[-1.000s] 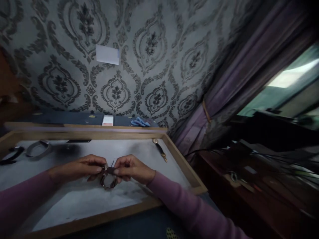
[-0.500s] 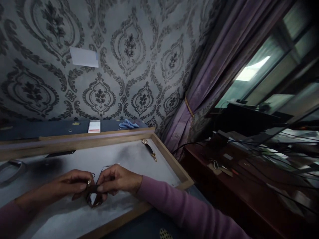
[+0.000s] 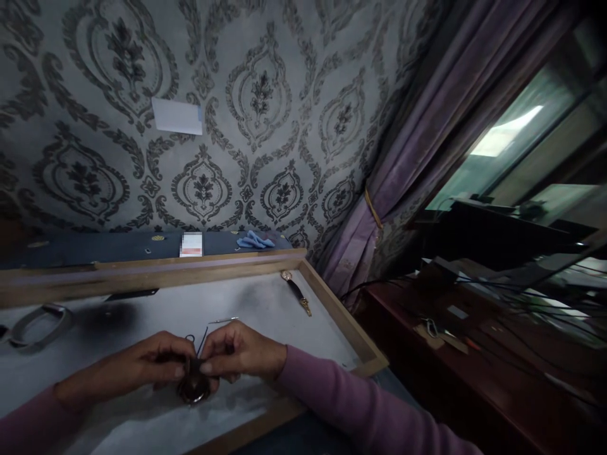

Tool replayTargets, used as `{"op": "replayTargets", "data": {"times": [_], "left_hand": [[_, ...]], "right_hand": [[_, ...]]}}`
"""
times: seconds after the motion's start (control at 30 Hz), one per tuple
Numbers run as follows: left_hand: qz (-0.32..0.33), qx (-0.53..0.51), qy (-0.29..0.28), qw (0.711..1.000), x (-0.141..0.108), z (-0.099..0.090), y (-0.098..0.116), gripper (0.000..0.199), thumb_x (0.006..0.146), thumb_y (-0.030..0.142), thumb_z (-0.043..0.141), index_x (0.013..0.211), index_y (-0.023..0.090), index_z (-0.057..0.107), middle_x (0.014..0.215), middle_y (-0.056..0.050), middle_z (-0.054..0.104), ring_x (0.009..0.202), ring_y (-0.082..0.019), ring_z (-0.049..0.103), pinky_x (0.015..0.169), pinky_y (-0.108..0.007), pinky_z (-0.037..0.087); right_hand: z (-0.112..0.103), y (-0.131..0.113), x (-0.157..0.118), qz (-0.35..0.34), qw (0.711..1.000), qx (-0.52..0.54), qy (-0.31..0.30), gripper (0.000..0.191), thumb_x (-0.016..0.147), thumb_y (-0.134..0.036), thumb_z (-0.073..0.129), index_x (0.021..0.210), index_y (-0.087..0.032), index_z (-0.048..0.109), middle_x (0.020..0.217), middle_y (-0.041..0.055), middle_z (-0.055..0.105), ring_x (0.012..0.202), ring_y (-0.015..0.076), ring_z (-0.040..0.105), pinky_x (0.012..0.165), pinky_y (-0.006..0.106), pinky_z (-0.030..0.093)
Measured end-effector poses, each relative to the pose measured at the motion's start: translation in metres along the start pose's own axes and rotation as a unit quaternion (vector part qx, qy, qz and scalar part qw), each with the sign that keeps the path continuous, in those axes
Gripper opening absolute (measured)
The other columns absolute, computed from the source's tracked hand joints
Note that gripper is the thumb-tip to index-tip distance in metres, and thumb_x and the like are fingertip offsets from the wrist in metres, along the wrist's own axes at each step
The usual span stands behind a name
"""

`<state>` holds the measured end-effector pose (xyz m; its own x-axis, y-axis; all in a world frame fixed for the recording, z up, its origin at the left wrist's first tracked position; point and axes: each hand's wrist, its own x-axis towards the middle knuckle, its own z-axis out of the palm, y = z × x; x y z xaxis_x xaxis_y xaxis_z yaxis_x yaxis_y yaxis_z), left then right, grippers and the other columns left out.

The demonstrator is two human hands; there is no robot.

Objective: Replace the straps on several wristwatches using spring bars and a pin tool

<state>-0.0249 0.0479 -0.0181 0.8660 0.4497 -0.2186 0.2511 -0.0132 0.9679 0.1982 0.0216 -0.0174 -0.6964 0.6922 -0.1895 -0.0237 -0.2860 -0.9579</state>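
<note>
A small round watch (image 3: 193, 388) with a shiny rim and a dark, strap-like piece is held low over the white-lined wooden tray (image 3: 351, 328). My left hand (image 3: 156, 357) is closed around its left side, thumb and fingers pinching near the top. My right hand (image 3: 241, 351) pinches the dark piece and the right side of the watch, fingertips almost touching those of the left. Part of the watch is hidden by the fingers. Just behind the hands are a thin dark stick (image 3: 203, 341) and a slim metal tool (image 3: 222, 321).
Another watch with a black strap (image 3: 294, 292) lies at the tray's far right. A grey band loop (image 3: 40, 328) and a flat black object (image 3: 131, 294) lie on the left. Behind the tray are a small white box (image 3: 191, 244) and a blue cloth (image 3: 256, 239). A cluttered red desk (image 3: 427, 366) stands right.
The view has shifted, so everything appears farther right and slightly lower. The watch has tilted between my hands, its bright reflection turning dark brown. Both hands keep their hold.
</note>
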Motion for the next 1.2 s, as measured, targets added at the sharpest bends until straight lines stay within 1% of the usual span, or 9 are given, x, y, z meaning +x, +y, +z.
{"op": "replayTargets", "data": {"times": [0.1,0.2,0.33,0.4,0.47,0.63,0.93,1.07,1.2], "left_hand": [[-0.003,-0.027,0.011,1.0,0.002,0.0,-0.004,0.043,0.083,0.056,0.061,0.094,0.015,0.068,0.087,-0.006,0.069,0.068,-0.014,0.052,0.055,-0.022,0.03],[-0.015,-0.033,0.019,0.999,0.001,0.001,-0.001,0.04,0.08,0.053,0.066,0.087,0.014,0.066,0.073,-0.001,0.061,0.06,-0.01,0.043,0.055,-0.02,0.03],[0.001,-0.045,-0.009,0.999,-0.001,-0.001,0.008,0.039,0.086,0.052,0.06,0.086,0.013,0.067,0.07,-0.001,0.059,0.059,-0.01,0.043,0.054,-0.021,0.033],[0.015,-0.04,-0.031,0.999,-0.001,-0.003,0.009,0.037,0.088,0.048,0.058,0.084,0.013,0.067,0.069,-0.002,0.059,0.057,-0.01,0.042,0.053,-0.021,0.033],[0.029,-0.041,-0.031,0.998,0.0,-0.003,0.007,0.036,0.089,0.047,0.058,0.082,0.013,0.067,0.068,-0.001,0.059,0.056,-0.009,0.041,0.052,-0.02,0.034],[0.035,-0.058,-0.012,0.998,0.002,-0.001,0.004,0.03,0.086,0.043,0.061,0.083,0.013,0.064,0.064,0.002,0.057,0.051,-0.007,0.04,0.048,-0.018,0.032],[0.011,-0.054,0.019,0.998,0.001,0.0,0.009,0.027,0.085,0.039,0.06,0.077,0.014,0.061,0.059,0.003,0.053,0.048,-0.006,0.037,0.045,-0.019,0.028],[0.025,-0.094,0.026,0.995,0.003,0.003,0.008,0.029,0.082,0.042,0.065,0.081,0.015,0.054,0.065,0.003,0.054,0.051,-0.007,0.042,0.045,-0.017,0.032],[0.025,-0.09,0.036,0.995,0.004,0.008,0.008,0.031,0.083,0.044,0.064,0.083,0.016,0.05,0.064,0.004,0.051,0.052,-0.007,0.043,0.045,-0.017,0.034]], "right_hand": [[-0.001,0.0,-0.001,0.004,1.0,-0.004,-0.003,0.047,0.06,-0.051,0.083,0.076,-0.013,0.06,0.048,-0.0088,0.058,0.037,0.0024,0.045,0.039,0.016,0.031],[-0.001,-0.001,-0.003,0.004,1.0,-0.011,0.005,0.045,0.064,-0.051,0.081,0.074,-0.012,0.061,0.054,-0.0052,0.063,0.039,0.0021,0.045,0.039,0.016,0.03],[0.0,-0.004,-0.003,0.005,1.0,-0.024,-0.007,0.035,0.072,-0.044,0.078,0.075,-0.012,0.062,0.056,-0.0048,0.063,0.04,0.0018,0.041,0.039,0.016,0.029],[0.001,-0.005,-0.002,0.008,0.999,-0.023,-0.022,0.032,0.074,-0.042,0.076,0.075,-0.013,0.061,0.056,-0.005,0.063,0.041,0.0023,0.041,0.039,0.016,0.029],[0.002,-0.006,-0.002,0.01,0.999,-0.028,-0.027,0.03,0.076,-0.04,0.074,0.076,-0.013,0.061,0.057,-0.0048,0.063,0.041,0.0025,0.04,0.039,0.016,0.028],[0.004,-0.005,-0.003,0.019,0.998,-0.051,-0.021,0.03,0.078,-0.04,0.073,0.077,-0.013,0.06,0.058,-0.0041,0.062,0.042,0.0027,0.04,0.04,0.016,0.028],[0.006,-0.007,-0.003,0.011,0.998,-0.064,0.008,0.029,0.079,-0.041,0.072,0.075,-0.015,0.06,0.056,-0.0041,0.06,0.043,0.0044,0.038,0.041,0.018,0.027],[0.005,-0.005,-0.003,0.019,0.998,-0.055,-0.005,0.032,0.078,-0.043,0.073,0.077,-0.014,0.059,0.057,-0.0041,0.061,0.044,0.0043,0.039,0.042,0.018,0.027],[0.007,-0.006,-0.004,0.023,0.999,-0.046,-0.011,0.033,0.078,-0.044,0.073,0.076,-0.014,0.059,0.057,-0.0038,0.061,0.042,0.0037,0.036,0.042,0.019,0.025]]}}
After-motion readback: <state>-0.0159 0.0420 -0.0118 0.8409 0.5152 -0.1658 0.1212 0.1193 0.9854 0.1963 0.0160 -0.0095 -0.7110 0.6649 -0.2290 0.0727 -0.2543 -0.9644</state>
